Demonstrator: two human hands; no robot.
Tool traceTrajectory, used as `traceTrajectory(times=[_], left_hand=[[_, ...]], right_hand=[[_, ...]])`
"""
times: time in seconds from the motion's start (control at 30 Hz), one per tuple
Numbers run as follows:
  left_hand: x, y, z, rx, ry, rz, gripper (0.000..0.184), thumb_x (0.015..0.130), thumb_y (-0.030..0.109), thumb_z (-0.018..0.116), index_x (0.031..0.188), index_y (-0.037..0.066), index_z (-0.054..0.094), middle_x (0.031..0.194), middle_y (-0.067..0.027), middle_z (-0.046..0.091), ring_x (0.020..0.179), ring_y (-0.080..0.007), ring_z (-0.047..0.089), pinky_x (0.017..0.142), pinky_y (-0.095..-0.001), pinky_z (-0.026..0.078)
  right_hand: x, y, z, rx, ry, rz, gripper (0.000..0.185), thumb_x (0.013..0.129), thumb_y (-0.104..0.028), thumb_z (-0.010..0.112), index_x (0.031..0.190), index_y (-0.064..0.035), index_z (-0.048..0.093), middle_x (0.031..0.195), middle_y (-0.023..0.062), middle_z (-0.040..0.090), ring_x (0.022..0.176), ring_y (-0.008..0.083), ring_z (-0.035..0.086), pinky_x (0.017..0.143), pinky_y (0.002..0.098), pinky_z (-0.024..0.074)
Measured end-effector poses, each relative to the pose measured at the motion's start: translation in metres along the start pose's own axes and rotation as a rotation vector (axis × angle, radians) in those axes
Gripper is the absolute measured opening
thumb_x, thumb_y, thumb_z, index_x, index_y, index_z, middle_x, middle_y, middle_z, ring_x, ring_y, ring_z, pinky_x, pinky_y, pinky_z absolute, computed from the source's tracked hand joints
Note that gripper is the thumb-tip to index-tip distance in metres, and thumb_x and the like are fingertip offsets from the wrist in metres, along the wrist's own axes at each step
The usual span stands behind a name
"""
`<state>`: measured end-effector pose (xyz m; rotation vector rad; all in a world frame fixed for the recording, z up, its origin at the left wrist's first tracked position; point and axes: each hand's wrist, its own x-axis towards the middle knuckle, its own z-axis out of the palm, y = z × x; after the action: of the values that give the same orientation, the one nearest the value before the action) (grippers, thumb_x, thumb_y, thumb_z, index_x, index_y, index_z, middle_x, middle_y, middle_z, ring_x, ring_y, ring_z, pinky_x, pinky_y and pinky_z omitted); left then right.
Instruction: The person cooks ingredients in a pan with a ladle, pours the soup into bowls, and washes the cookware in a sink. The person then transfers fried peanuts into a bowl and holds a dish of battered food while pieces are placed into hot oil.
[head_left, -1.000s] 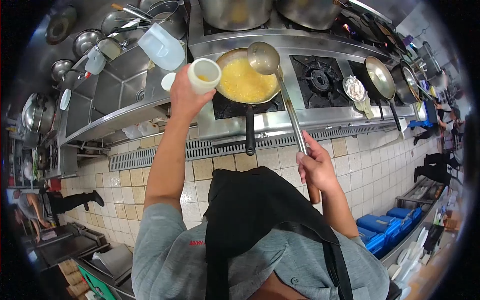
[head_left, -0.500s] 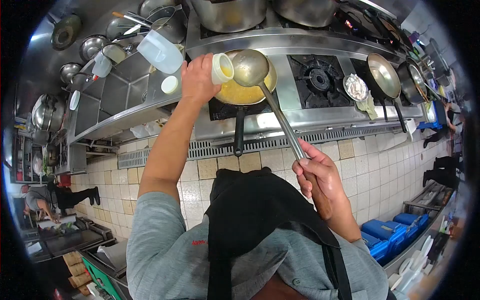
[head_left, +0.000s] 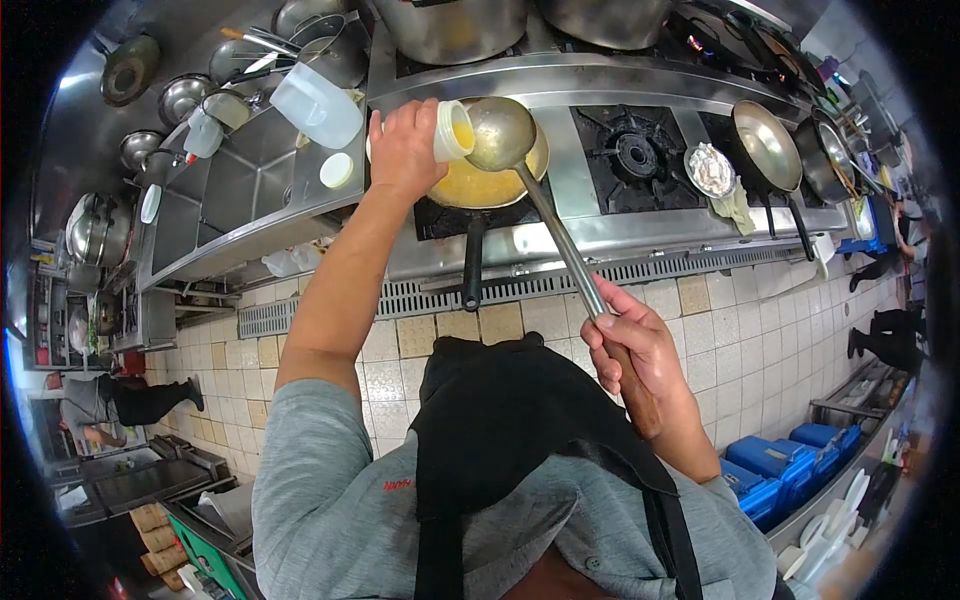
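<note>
Tilting above the frying pan (head_left: 482, 190), a whitish jar (head_left: 446, 134) faces its mouth toward the bowl of a steel ladle (head_left: 503, 132), yellow contents showing inside. The left hand (head_left: 406, 150) clasps the jar's body, its back upward, the arm stretched forward. The right hand (head_left: 636, 340), nearer the apron (head_left: 520, 420), grips the ladle where wooden handle meets shaft, thumb laid across. The pan sits on the stove (head_left: 595, 232).

Head-worn view, wide, facing forward and down
</note>
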<state>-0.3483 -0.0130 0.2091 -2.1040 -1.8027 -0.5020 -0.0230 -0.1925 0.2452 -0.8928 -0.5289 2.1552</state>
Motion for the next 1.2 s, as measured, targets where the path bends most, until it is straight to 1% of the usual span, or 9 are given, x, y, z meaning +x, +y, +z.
traceTrajectory(times=[0.1, 0.3, 1.03, 1.1, 1.2], left_hand=[[0.0026, 0.0033, -0.0040, 0.013, -0.029, -0.001, 0.084, 0.058, 0.019, 0.083, 0.132, 0.014, 0.045, 0.126, -0.0096, 0.054, 0.119, -0.0288, 0.051, 0.108, -0.0566, 0.031], [0.0052, 0.0061, -0.0038, 0.002, -0.015, 0.003, 0.083, 0.058, 0.017, 0.082, 0.133, 0.015, 0.045, 0.128, -0.0095, 0.053, 0.119, -0.0291, 0.051, 0.109, -0.0560, 0.030], [0.0089, 0.0102, 0.0025, 0.026, 0.020, 0.032, 0.086, 0.056, 0.017, 0.084, 0.133, 0.015, 0.044, 0.126, -0.0081, 0.053, 0.118, -0.0287, 0.051, 0.108, -0.0561, 0.030], [0.0090, 0.0106, 0.0033, 0.016, 0.024, 0.028, 0.085, 0.057, 0.016, 0.083, 0.133, 0.015, 0.044, 0.126, -0.0078, 0.053, 0.119, -0.0285, 0.051, 0.109, -0.0559, 0.030], [0.0100, 0.0110, 0.0033, 0.015, 0.025, 0.026, 0.085, 0.057, 0.016, 0.083, 0.133, 0.015, 0.044, 0.126, -0.0076, 0.054, 0.119, -0.0284, 0.051, 0.109, -0.0557, 0.030]], right_hand=[[-0.0001, 0.0008, -0.0012, 0.015, -0.005, -0.003, 0.057, 0.091, -0.007, 0.051, 0.145, -0.0076, 0.034, 0.077, 0.0084, 0.055, 0.043, 0.0117, 0.050, 0.035, 0.0251, 0.0433], [-0.0008, 0.0022, -0.0018, 0.031, 0.005, -0.007, 0.056, 0.092, -0.006, 0.052, 0.145, -0.0080, 0.034, 0.077, 0.0084, 0.055, 0.044, 0.0118, 0.050, 0.035, 0.0251, 0.0436], [-0.0004, 0.0018, -0.0060, 0.026, 0.008, 0.008, 0.057, 0.091, -0.007, 0.053, 0.145, -0.0073, 0.033, 0.077, 0.0088, 0.055, 0.044, 0.0126, 0.050, 0.035, 0.0261, 0.0430], [-0.0001, 0.0034, -0.0056, 0.032, 0.040, -0.008, 0.051, 0.092, -0.006, 0.049, 0.142, -0.0078, 0.039, 0.079, 0.0114, 0.055, 0.041, 0.0111, 0.048, 0.032, 0.0245, 0.0418], [-0.0006, 0.0023, -0.0057, 0.044, 0.028, -0.004, 0.051, 0.092, -0.005, 0.048, 0.142, -0.0080, 0.039, 0.079, 0.0118, 0.055, 0.041, 0.0114, 0.048, 0.032, 0.0249, 0.0422]])
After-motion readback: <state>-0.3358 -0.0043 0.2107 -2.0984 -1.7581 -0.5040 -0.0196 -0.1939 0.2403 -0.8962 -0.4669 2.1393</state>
